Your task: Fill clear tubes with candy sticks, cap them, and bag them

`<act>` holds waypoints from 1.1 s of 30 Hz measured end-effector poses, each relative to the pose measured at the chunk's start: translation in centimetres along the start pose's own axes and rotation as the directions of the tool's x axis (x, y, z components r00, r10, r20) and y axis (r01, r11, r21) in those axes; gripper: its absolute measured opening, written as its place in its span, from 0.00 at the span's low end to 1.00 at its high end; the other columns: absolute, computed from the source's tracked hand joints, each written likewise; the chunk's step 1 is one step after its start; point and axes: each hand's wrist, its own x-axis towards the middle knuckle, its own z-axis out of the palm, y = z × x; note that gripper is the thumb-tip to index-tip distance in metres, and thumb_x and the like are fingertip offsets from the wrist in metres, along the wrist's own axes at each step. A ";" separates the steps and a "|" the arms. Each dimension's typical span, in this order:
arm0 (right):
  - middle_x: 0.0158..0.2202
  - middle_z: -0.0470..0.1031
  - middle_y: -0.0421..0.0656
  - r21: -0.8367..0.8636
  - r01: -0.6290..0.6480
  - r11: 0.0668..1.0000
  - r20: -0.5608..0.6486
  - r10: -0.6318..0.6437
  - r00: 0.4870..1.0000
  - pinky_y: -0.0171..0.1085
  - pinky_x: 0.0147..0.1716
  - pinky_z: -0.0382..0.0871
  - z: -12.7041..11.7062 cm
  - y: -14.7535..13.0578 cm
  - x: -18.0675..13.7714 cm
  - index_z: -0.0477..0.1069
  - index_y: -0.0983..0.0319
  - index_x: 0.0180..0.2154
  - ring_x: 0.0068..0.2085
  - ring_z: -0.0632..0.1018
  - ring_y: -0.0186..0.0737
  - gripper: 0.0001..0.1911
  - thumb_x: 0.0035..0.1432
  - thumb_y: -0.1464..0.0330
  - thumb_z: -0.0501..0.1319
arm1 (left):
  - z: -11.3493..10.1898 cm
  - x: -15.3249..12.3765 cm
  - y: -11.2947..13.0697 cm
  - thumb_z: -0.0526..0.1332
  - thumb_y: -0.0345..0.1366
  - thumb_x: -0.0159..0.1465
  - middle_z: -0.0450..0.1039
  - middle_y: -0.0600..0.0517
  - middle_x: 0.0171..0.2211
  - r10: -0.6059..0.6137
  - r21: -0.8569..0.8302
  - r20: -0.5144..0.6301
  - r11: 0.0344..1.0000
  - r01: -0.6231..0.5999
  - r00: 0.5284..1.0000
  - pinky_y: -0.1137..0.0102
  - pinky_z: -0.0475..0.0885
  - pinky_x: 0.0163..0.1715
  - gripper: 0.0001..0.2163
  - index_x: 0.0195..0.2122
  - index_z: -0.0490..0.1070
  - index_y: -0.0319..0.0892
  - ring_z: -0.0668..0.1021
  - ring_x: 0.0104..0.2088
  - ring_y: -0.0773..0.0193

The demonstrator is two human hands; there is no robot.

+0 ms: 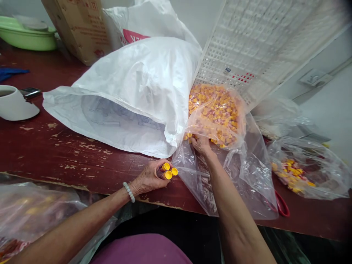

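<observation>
A dark red desk [55, 150] with chipped paint carries everything, set against a pale wall. The largest thing on it is a white sack [132, 95], lying on its side with its mouth toward the person and clear tubes showing faintly through the cloth. Behind it stand a carton [79, 29] and a second white bag [143, 22]. A white crate [264, 40] leans tilted at the right, over a clear bag [217, 113] of yellow caps. A flatter clear bag [244, 172] spreads beneath that one, and another clear bag with fewer caps [305, 172] lies further right. A green basin [27, 36] sits at the far left corner, a white cup [13, 104] nearer (its contents cannot be told), and a red loop [283, 207] peeps from under the flat plastic.

The right hand [202, 145] reaches into the bag of caps, fingers bent among them; whether it grips one cannot be told. The left hand [148, 178] is closed round a few tubes [167, 171] with yellow caps, resting on the desk just beside the sack's mouth
</observation>
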 end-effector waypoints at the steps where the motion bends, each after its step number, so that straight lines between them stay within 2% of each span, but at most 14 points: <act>1: 0.38 0.77 0.47 0.001 0.005 1.000 0.022 -0.005 1.000 0.39 0.44 0.64 0.0 -0.2 0.1 0.76 0.61 0.35 0.43 0.74 0.45 0.11 0.54 0.65 0.56 | 0.0 0.0 0.0 0.62 0.28 0.47 0.74 0.50 0.36 0.000 -0.002 0.001 1.000 0.000 1.000 0.72 0.69 0.35 0.15 0.39 0.70 0.37 0.75 0.35 0.64; 5: 0.38 0.77 0.50 0.022 -0.037 0.999 0.012 0.036 0.999 0.39 0.43 0.65 -0.5 0.2 -0.6 0.75 0.62 0.35 0.42 0.75 0.45 0.12 0.56 0.64 0.56 | -0.1 -0.1 0.0 0.62 0.28 0.48 0.74 0.50 0.37 0.012 0.006 -0.005 1.000 -0.011 1.000 0.72 0.69 0.36 0.16 0.40 0.70 0.38 0.75 0.35 0.64; 10: 0.43 0.75 0.52 0.128 -0.092 0.988 -0.136 0.109 0.985 0.42 0.46 0.66 -2.1 2.0 -4.9 0.72 0.66 0.42 0.44 0.74 0.44 0.16 0.57 0.64 0.55 | 0.0 -0.1 -0.1 0.62 0.28 0.47 0.74 0.51 0.35 0.028 0.031 -0.017 0.999 -0.028 0.999 0.73 0.69 0.35 0.15 0.39 0.71 0.37 0.74 0.34 0.64; 12: 0.41 0.75 0.52 0.189 -0.113 0.975 -0.171 0.146 0.974 0.43 0.41 0.68 -3.0 1.7 -7.1 0.71 0.68 0.44 0.40 0.75 0.43 0.20 0.59 0.60 0.53 | 0.1 -0.1 -0.3 0.63 0.28 0.47 0.74 0.51 0.35 0.026 0.021 -0.029 0.999 -0.026 0.999 0.73 0.69 0.34 0.16 0.40 0.70 0.38 0.74 0.34 0.64; 14: 0.40 0.75 0.49 0.259 -0.101 0.961 -0.160 0.146 0.976 0.40 0.36 0.70 -3.9 0.0 -9.4 0.70 0.66 0.45 0.35 0.76 0.39 0.21 0.60 0.57 0.51 | 0.2 -0.1 -0.5 0.63 0.29 0.48 0.73 0.51 0.35 0.021 0.007 -0.025 1.000 -0.021 0.999 0.74 0.69 0.33 0.16 0.40 0.70 0.38 0.75 0.33 0.65; 16: 0.39 0.74 0.45 0.360 -0.017 0.933 -0.111 0.061 0.992 0.36 0.31 0.70 -4.8 -2.8 -11.6 0.69 0.62 0.46 0.31 0.75 0.35 0.19 0.60 0.57 0.53 | 0.3 -0.2 -0.5 0.63 0.30 0.49 0.73 0.51 0.35 0.028 0.011 -0.012 1.000 -0.028 1.000 0.74 0.69 0.33 0.16 0.41 0.70 0.38 0.75 0.33 0.65; 18: 0.38 0.74 0.43 0.459 0.144 0.877 -0.084 -0.118 0.989 0.34 0.30 0.69 -5.6 -6.1 -13.4 0.69 0.60 0.46 0.29 0.73 0.32 0.15 0.59 0.60 0.58 | 0.3 -0.2 -0.5 0.63 0.30 0.50 0.73 0.51 0.35 0.045 0.027 -0.015 0.999 -0.044 0.999 0.74 0.69 0.33 0.15 0.41 0.70 0.38 0.74 0.33 0.65; 21: 0.36 0.74 0.42 0.440 0.379 0.814 -0.104 -0.373 0.922 0.34 0.33 0.69 -5.9 -10.1 -15.1 0.70 0.60 0.42 0.33 0.73 0.34 0.10 0.57 0.68 0.61 | 0.2 -0.2 -0.7 0.63 0.30 0.49 0.73 0.52 0.34 0.085 0.062 -0.041 0.995 -0.083 0.996 0.74 0.68 0.33 0.16 0.41 0.70 0.38 0.73 0.32 0.66; 24: 0.37 0.74 0.43 0.374 0.496 0.784 -0.088 -0.502 0.860 0.35 0.35 0.69 -5.4 -11.9 -15.4 0.70 0.60 0.41 0.36 0.74 0.36 0.09 0.57 0.73 0.60 | 0.1 0.0 -1.1 0.63 0.29 0.48 0.72 0.53 0.31 0.112 0.118 -0.037 0.987 -0.107 0.993 0.74 0.67 0.31 0.14 0.38 0.70 0.37 0.72 0.30 0.67; 26: 0.37 0.74 0.43 0.360 0.512 0.780 -0.076 -0.522 0.849 0.35 0.35 0.70 -5.1 -12.2 -15.2 0.69 0.60 0.43 0.34 0.74 0.36 0.10 0.56 0.72 0.61 | 0.1 0.0 -1.3 0.62 0.29 0.48 0.71 0.54 0.30 0.121 0.148 -0.033 0.982 -0.115 0.992 0.74 0.66 0.29 0.13 0.36 0.69 0.38 0.71 0.28 0.68; 28: 0.38 0.74 0.43 0.368 0.499 0.784 -0.089 -0.505 0.859 0.34 0.33 0.70 -5.3 -12.2 -14.8 0.68 0.60 0.45 0.31 0.73 0.34 0.13 0.57 0.70 0.62 | 0.1 0.1 -1.3 0.62 0.29 0.48 0.70 0.55 0.29 0.128 0.145 -0.023 0.982 -0.123 0.992 0.74 0.65 0.29 0.12 0.35 0.69 0.38 0.70 0.28 0.68; 31: 0.36 0.73 0.42 0.349 0.466 0.813 -0.222 -0.411 0.884 0.35 0.32 0.69 -6.0 -12.3 -14.1 0.69 0.60 0.44 0.30 0.72 0.33 0.09 0.59 0.69 0.58 | 0.1 0.0 -1.0 0.62 0.28 0.48 0.71 0.55 0.30 0.122 0.108 -0.024 0.987 -0.118 0.992 0.74 0.66 0.30 0.13 0.37 0.70 0.39 0.71 0.29 0.68; 33: 0.37 0.72 0.43 0.280 0.474 0.835 -0.321 -0.384 0.866 0.37 0.36 0.68 -6.2 -12.5 -14.0 0.70 0.60 0.39 0.36 0.73 0.36 0.08 0.60 0.73 0.55 | 0.1 0.0 -0.8 0.63 0.28 0.47 0.71 0.55 0.30 0.106 0.095 -0.032 0.990 -0.103 0.994 0.74 0.66 0.31 0.15 0.38 0.70 0.39 0.71 0.29 0.67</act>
